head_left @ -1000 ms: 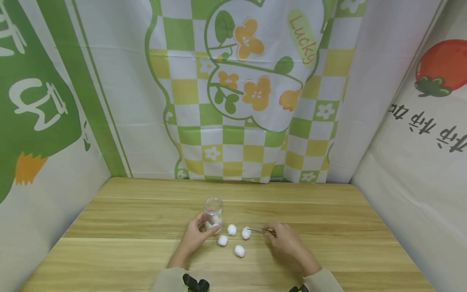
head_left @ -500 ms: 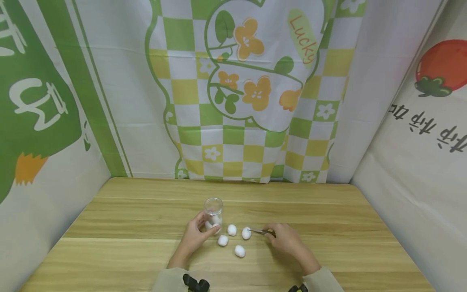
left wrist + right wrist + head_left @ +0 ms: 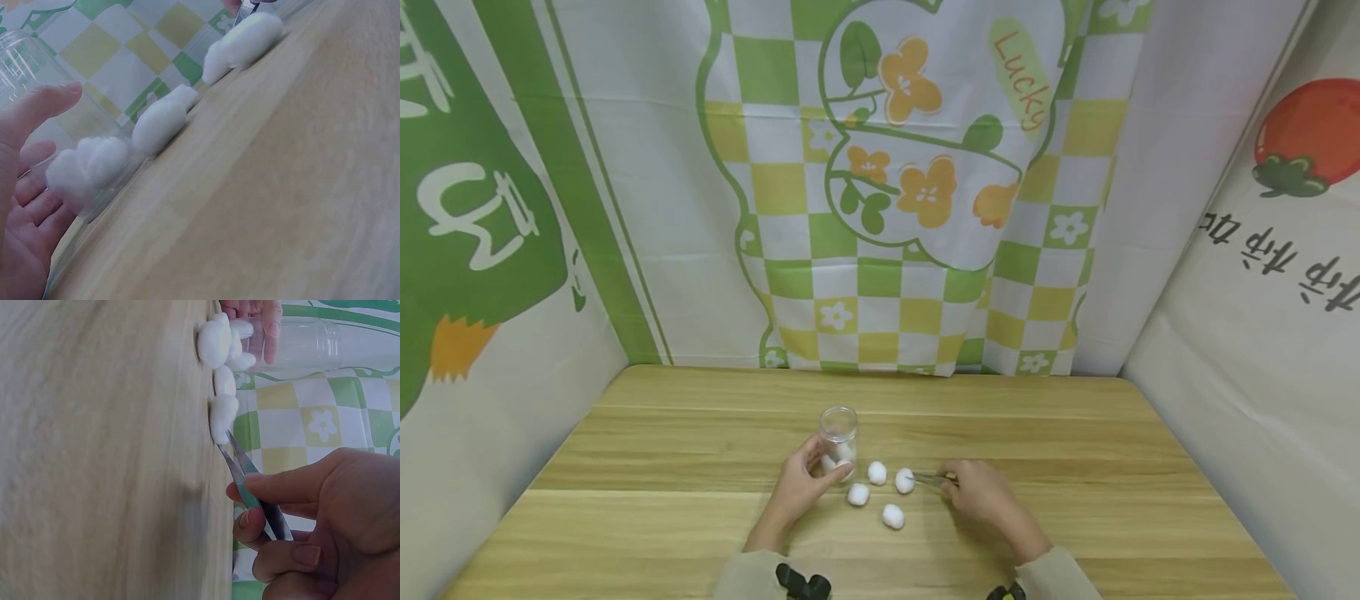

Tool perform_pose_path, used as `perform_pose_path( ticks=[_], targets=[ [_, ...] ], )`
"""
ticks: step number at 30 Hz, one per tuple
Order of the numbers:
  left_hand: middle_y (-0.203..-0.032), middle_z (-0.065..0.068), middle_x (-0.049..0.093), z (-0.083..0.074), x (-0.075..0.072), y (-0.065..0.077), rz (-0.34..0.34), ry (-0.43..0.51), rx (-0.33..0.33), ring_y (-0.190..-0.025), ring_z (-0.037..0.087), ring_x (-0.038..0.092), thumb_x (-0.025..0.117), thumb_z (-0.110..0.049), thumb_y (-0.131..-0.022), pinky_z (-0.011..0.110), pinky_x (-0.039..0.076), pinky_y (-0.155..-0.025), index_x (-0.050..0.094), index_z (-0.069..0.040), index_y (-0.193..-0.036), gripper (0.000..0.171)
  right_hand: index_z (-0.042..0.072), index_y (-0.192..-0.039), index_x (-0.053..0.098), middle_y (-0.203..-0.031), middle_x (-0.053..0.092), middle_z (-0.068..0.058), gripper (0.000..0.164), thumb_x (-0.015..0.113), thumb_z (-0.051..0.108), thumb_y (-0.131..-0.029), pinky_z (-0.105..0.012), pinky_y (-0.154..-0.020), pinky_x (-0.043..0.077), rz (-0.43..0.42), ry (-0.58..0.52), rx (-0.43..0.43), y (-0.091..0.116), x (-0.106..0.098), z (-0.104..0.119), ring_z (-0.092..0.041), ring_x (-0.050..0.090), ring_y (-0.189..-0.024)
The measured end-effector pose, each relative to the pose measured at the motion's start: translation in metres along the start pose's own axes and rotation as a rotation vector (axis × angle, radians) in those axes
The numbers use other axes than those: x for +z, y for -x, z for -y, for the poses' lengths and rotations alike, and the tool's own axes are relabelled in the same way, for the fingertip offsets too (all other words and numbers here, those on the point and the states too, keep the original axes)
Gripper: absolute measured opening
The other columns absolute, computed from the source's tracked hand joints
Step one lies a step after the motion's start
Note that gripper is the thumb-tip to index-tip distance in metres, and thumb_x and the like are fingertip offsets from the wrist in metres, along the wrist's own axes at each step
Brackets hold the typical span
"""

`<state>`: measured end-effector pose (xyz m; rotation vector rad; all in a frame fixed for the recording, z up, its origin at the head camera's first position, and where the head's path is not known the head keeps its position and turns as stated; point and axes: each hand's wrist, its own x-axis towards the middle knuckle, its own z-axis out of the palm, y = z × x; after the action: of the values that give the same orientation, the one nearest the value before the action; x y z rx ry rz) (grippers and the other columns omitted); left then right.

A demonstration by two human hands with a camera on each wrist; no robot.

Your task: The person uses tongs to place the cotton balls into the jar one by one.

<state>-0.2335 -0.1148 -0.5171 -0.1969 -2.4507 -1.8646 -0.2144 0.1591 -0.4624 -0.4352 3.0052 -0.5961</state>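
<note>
My left hand (image 3: 803, 482) holds a clear jar (image 3: 838, 427) upright on the table, thumb on the near side and fingers behind it. Several white cotton balls lie in the bottom of the jar. Pinched in my right hand (image 3: 312, 519) is a pair of metal tweezers (image 3: 253, 487), pointing left. Their tips touch the rightmost loose cotton ball (image 3: 223, 417), which sits on the table; whether they grip it I cannot tell. Other loose cotton balls lie between the hands: one cotton ball (image 3: 877, 473) beside it, one cotton ball (image 3: 858, 494) near my left thumb, and one cotton ball (image 3: 892, 517) closest to me.
The wooden table (image 3: 1075, 450) extends to both sides of my hands. A green-and-white checked curtain (image 3: 887, 317) hangs at its back edge. Printed cloth walls stand to the left and right.
My right hand has shifted slightly left with the tweezers, and the cotton ball at their tips has moved a little left. The left hand and jar have not moved.
</note>
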Motion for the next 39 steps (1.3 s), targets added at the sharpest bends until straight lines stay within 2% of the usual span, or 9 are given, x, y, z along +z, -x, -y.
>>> perform_pose_path(
  ticks=[6,9,10,13,16,17,23,32,39],
  targets=[
    [-0.143,0.022,0.05,-0.0009,0.0001,0.0007,0.003,0.007,-0.009,-0.133,0.04,0.049,0.075,-0.02,-0.083,0.052,0.038,-0.116,0.045,-0.001,-0.14,0.068,0.013,-0.103,0.07,-0.106,0.074,-0.014,0.017,0.068,0.012,-0.086,-0.046,-0.069,0.057,0.008,0.049,0.018,-0.0005,0.001,0.0044,-0.029,0.07,-0.092],
    [-0.142,0.023,0.052,0.0002,0.0003,0.0014,-0.008,0.006,0.02,-0.131,0.041,0.05,0.076,-0.022,-0.082,0.053,0.04,-0.114,0.046,0.0,-0.139,0.068,0.014,-0.101,0.07,-0.104,0.074,-0.012,0.016,0.067,0.012,-0.086,-0.043,-0.065,0.056,-0.007,0.064,0.021,-0.0005,0.0021,0.0053,-0.028,0.07,-0.09],
    [-0.14,0.024,0.053,0.001,0.0006,0.0014,-0.012,-0.025,0.044,-0.129,0.041,0.052,0.075,-0.023,-0.083,0.051,0.043,-0.112,0.046,0.001,-0.138,0.067,0.015,-0.101,0.07,-0.103,0.074,-0.011,0.016,0.067,0.012,-0.086,-0.042,-0.063,0.055,-0.014,0.069,0.021,-0.0005,0.0025,0.0053,-0.027,0.069,-0.088],
    [-0.137,0.026,0.054,0.0021,0.0007,0.0017,-0.021,-0.04,0.083,-0.126,0.043,0.053,0.075,-0.027,-0.082,0.053,0.045,-0.109,0.047,0.002,-0.137,0.068,0.016,-0.101,0.07,-0.101,0.075,-0.01,0.015,0.067,0.012,-0.087,-0.035,-0.056,0.05,-0.027,0.077,0.018,-0.0001,0.0033,0.0053,-0.021,0.067,-0.081],
    [-0.138,0.026,0.053,0.0018,0.0004,0.001,-0.012,-0.041,0.066,-0.128,0.043,0.052,0.075,-0.027,-0.083,0.054,0.043,-0.11,0.046,0.001,-0.138,0.068,0.016,-0.101,0.07,-0.098,0.075,-0.008,0.014,0.066,0.013,-0.088,-0.029,-0.051,0.043,-0.04,0.07,0.02,0.0,0.0041,0.0053,-0.017,0.061,-0.071],
    [-0.14,0.024,0.052,0.0017,0.0002,0.0005,-0.008,-0.012,0.039,-0.13,0.043,0.05,0.076,-0.027,-0.082,0.056,0.04,-0.113,0.046,0.0,-0.139,0.069,0.016,-0.101,0.07,-0.097,0.074,-0.007,0.014,0.066,0.013,-0.088,-0.028,-0.049,0.041,-0.044,0.069,0.021,-0.0001,0.0043,0.0053,-0.016,0.059,-0.069],
    [-0.143,0.02,0.051,0.0015,0.0008,-0.0012,-0.005,0.008,-0.02,-0.134,0.039,0.049,0.075,-0.02,-0.083,0.052,0.037,-0.117,0.046,-0.003,-0.14,0.066,0.017,-0.098,0.069,-0.095,0.075,-0.007,0.011,0.067,0.014,-0.088,-0.029,-0.051,0.043,-0.074,0.071,0.012,0.0,0.0036,0.0051,-0.018,0.064,-0.074],
    [-0.141,0.022,0.053,0.0009,0.0012,-0.0006,-0.006,0.008,0.0,-0.132,0.04,0.05,0.075,-0.019,-0.083,0.053,0.038,-0.116,0.046,-0.001,-0.139,0.065,0.015,-0.096,0.069,-0.083,0.071,-0.004,0.009,0.066,0.011,-0.088,-0.022,-0.046,0.031,-0.126,-0.008,0.005,0.0023,-0.0026,0.0044,-0.012,0.049,-0.061],
    [-0.142,0.022,0.052,0.001,0.001,-0.0005,-0.001,0.01,0.001,-0.134,0.04,0.048,0.075,-0.02,-0.083,0.053,0.037,-0.116,0.046,-0.001,-0.139,0.066,0.016,-0.094,0.068,-0.076,0.067,0.0,0.008,0.066,0.011,-0.087,-0.023,-0.046,0.03,-0.145,-0.003,-0.001,0.0016,-0.005,0.0048,-0.011,0.048,-0.06]
  ],
)
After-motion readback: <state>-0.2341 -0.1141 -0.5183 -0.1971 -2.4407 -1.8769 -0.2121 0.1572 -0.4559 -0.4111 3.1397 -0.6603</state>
